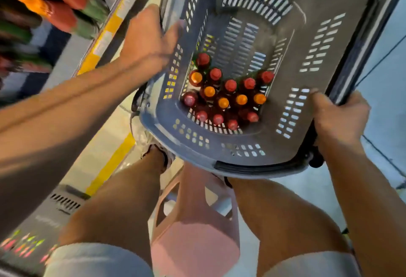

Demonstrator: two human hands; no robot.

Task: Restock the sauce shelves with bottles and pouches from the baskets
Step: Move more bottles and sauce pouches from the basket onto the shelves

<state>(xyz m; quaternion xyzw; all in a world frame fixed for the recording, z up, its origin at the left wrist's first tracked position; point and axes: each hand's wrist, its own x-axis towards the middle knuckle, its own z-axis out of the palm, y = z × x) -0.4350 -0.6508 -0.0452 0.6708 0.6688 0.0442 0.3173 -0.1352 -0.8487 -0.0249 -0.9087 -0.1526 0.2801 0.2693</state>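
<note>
A grey plastic basket (325, 41) with slotted walls is in front of me, tilted toward me. Several sauce bottles (224, 98) with red and orange caps stand crowded at its near end. My left hand (149, 37) grips the basket's left rim. On the right rim, my right hand (338, 118) curls around the edge near the black handle. Sauce bottles (66, 2) with red bodies and green necks lie blurred on the shelf at the upper left.
I sit on a pink plastic stool (195, 232), knees apart, one shoe under the basket. Shelf edges with yellow strips (109, 30) run along the left. Another grey basket's corner (63, 202) shows low left. Pale floor lies to the right.
</note>
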